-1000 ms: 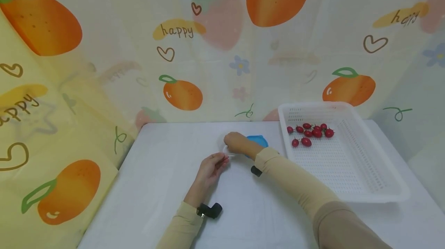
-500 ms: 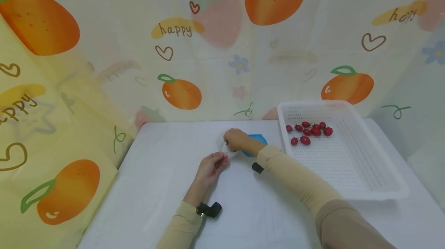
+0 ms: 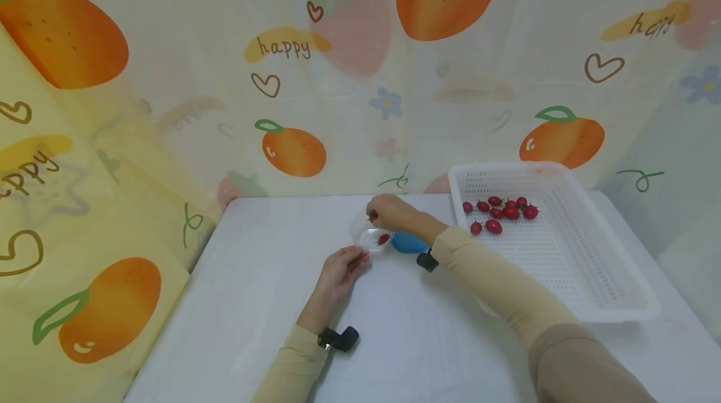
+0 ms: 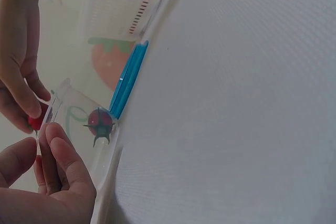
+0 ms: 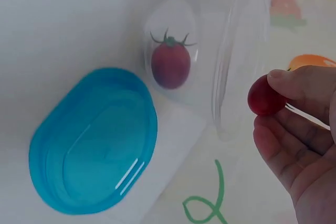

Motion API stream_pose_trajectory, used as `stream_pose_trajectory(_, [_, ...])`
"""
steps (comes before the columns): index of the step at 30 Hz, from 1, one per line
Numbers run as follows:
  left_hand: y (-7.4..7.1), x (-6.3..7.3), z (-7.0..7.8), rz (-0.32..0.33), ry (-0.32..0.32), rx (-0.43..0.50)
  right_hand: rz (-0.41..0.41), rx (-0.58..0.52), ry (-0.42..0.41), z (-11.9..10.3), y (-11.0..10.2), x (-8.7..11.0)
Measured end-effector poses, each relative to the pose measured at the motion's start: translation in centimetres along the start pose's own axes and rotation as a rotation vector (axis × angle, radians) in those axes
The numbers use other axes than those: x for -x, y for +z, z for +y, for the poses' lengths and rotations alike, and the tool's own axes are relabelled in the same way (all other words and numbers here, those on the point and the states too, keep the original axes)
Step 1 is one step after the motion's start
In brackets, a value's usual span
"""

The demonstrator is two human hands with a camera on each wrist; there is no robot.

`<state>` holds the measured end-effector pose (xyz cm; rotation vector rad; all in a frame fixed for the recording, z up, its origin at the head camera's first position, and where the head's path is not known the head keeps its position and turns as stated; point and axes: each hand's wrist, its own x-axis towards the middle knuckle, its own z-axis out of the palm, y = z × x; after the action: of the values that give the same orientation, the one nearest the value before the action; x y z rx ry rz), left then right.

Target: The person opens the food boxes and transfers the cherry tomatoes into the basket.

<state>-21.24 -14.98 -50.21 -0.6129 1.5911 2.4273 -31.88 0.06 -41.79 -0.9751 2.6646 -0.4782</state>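
Note:
My left hand (image 3: 340, 268) pinches the near rim of a small clear plastic container (image 5: 210, 51) on the white table. One red cherry tomato (image 5: 171, 64) with a green stem star lies inside it, visible through the clear wall. Above the container's far side, my right hand (image 3: 392, 212) holds a second cherry tomato (image 5: 265, 97) between thumb and fingertips. This one is near the container's rim in both wrist views. A blue plastic lid (image 5: 94, 145) lies on the table just right of the container, partly behind the right wrist in the head view.
A large white perforated basket (image 3: 549, 265) stands at the table's right, with several cherry tomatoes (image 3: 511, 212) toward its back left. Behind the table hangs a fruit-printed cloth (image 3: 349, 109). Each wrist wears a small black camera (image 3: 343, 339).
My right hand has moved back and slightly right, up from the container. The tomato in its fingers and the one inside the container now show. My left hand stays at the rim.

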Motion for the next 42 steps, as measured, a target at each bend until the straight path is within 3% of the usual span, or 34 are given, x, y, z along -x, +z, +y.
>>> stream_pose_trajectory(7, [-0.2, 0.0, -0.1, 0.020, -0.014, -0.019, 0.050, -0.031, -0.015, 0.8, -1.4, 1.3])
stream_pose_trajectory(24, [-0.2, 0.0, -0.4, 0.017, -0.026, -0.029, 0.186, 0.022, 0.001, 3.7, -5.9, 6.1])
stream_pose_trajectory(35, [0.0, 0.0, -0.4, 0.034, 0.000, -0.072, 0.227, -0.024, 0.054, 6.9, -8.0, 9.3])
stream_pose_trajectory(42, [-0.1, 0.1, -0.3, 0.028, 0.015, -0.062, 0.214, -0.087, 0.156, 8.8, -8.7, 11.0])
